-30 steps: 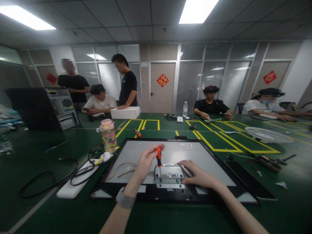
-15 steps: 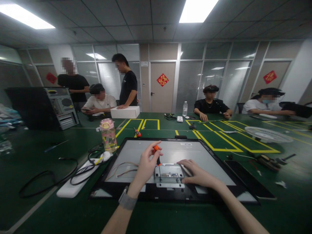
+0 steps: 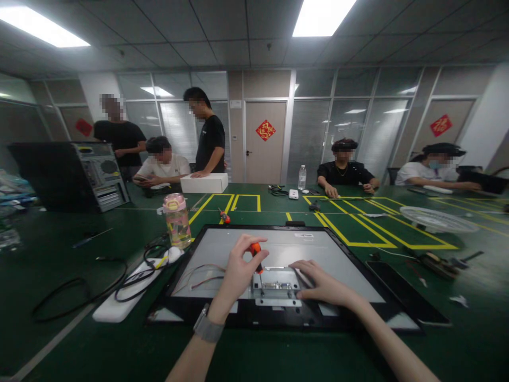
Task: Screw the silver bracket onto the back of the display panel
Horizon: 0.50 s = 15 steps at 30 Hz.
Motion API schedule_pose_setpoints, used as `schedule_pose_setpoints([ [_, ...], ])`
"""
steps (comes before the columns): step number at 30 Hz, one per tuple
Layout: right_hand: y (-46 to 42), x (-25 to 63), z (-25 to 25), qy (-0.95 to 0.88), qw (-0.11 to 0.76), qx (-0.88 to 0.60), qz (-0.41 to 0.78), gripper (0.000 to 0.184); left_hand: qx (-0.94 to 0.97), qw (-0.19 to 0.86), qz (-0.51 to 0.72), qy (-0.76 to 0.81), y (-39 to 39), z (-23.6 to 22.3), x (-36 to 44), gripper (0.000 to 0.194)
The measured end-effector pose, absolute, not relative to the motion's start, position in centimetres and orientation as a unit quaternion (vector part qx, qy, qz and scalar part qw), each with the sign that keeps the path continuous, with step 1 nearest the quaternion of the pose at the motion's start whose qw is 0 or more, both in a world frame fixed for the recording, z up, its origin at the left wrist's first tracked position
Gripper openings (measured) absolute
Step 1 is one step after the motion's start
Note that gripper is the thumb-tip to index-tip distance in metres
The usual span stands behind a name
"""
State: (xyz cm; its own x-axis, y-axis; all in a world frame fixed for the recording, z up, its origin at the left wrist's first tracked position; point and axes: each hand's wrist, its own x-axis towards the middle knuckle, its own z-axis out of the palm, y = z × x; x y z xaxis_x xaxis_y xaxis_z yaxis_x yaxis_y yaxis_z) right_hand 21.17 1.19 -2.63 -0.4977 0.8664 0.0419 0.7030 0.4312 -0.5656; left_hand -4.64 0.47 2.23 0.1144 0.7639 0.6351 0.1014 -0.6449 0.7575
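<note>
1. Head view: the left hand (image 3: pixel 239 265) grips the orange-and-black screwdriver (image 3: pixel 256 250) by its handle, thumb on one side and fingers on the other
2. The screwdriver stands nearly upright, its handle leaning slightly left, its shaft running down to the left end of the metal bracket (image 3: pixel 278 277); whether the tip sits in a screw is too small to tell
3. The right hand (image 3: pixel 320 281) lies at the bracket's right end, fingers spread and thumb apart, not wrapped round anything; it appears to brace that end against the panel (image 3: pixel 345 270)
4. The bracket sits near the middle of the panel's near edge, partly over the dark border; the panel lies flat on the green tabletop (image 3: pixel 254 355), with loose wires (image 3: pixel 199 273) across its left part
5. Left of the panel stand a pink bottle (image 3: pixel 175 220) and, nearer, a white power strip (image 3: pixel 113 307) with a cable over it; a dark slab (image 3: pixel 405 292) lies beside the right edge, and a red-handled tool (image 3: pixel 225 218) beyond the far edge
6. The step in hand looks like work on a screw at the bracket's left end; the direction of turning cannot be told
7. The next move calls for the shaft kept in line with the screw, light downward pressure and small finger turns, with the right hand keeping the bracket from shifting
</note>
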Motion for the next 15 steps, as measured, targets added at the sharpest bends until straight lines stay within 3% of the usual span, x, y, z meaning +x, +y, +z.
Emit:
schedule_pose_setpoints([
  [5, 1.10, 21.17, -2.53, -0.827, 0.172, -0.472, 0.254, 0.070, 0.692, 0.331, 0.574, 0.287, 0.17, 2.69, -4.76, 0.032],
  [11, 1.01, 21.03, -2.42, -0.824, 0.175, -0.475, 0.255, 0.070, 0.665, 0.308, 0.598, 0.323, 0.44, 2.45, -4.72, 0.020],
  [15, 1.07, 21.04, -2.46, -0.825, 0.171, -0.474, 0.256, 0.070, 0.647, 0.367, 0.597, 0.300, 0.52, 2.60, -4.84, 0.028],
])
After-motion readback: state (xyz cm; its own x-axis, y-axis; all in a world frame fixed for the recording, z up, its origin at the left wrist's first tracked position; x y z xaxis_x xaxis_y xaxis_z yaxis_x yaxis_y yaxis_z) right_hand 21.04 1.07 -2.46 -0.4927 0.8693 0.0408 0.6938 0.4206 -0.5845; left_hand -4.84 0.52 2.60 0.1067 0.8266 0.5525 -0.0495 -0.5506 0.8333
